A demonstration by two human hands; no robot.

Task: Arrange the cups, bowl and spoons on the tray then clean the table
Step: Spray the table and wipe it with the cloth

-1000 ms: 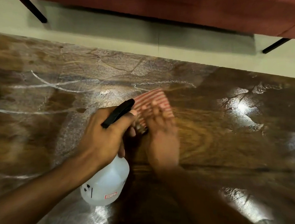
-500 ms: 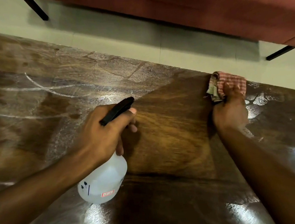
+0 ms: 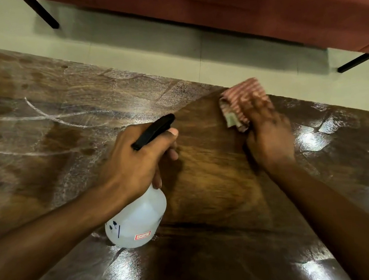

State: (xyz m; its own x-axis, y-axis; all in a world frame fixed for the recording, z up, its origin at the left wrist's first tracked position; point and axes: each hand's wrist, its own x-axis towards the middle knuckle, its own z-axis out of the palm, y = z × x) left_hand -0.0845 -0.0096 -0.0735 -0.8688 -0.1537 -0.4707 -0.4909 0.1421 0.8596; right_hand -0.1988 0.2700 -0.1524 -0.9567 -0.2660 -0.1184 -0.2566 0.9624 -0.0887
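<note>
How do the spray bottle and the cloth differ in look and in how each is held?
The spray bottle is smooth whitish plastic; the cloth is crumpled and red-striped. The left hand grips the spray bottle; the right hand presses the cloth. Both are hand-held.

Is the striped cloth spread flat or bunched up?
Bunched: the striped cloth lies in crumpled folds, pressed beneath the right hand.
</note>
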